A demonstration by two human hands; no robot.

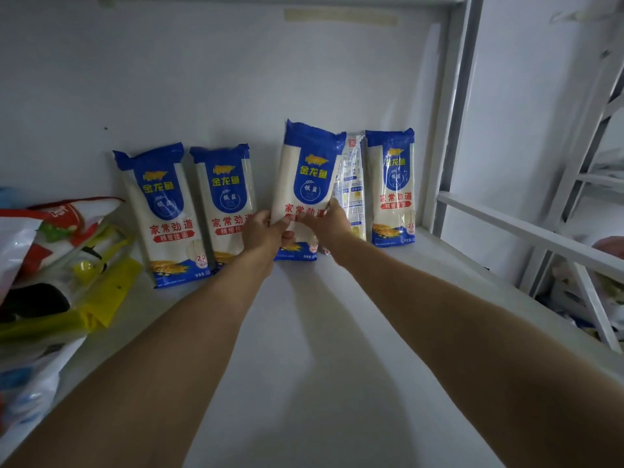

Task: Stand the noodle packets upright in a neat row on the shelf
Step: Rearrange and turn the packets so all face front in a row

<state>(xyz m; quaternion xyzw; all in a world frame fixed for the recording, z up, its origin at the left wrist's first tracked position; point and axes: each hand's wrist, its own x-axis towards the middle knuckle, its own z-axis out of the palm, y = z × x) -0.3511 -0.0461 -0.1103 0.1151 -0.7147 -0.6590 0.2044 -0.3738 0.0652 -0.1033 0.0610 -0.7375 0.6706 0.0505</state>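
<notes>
Setting the middle packet into the row

Head cam: left hand (266, 233) and right hand (329, 219) are both clamping the middle noodle packet (305, 177) on the shelf (304, 332); it's tilting, so next it probably needs straightening against the wall.

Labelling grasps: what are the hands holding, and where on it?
Both hands, left hand and right hand, grip the middle blue-and-white plastic noodle packet by its lower half, one on each side edge.

A storeroom or pantry: white-painted metal shelving (506, 224) is standing against bare white walls, holding blue-and-white plastic noodle packets (391, 187) and crumpled grocery bags (50, 265)
</notes>
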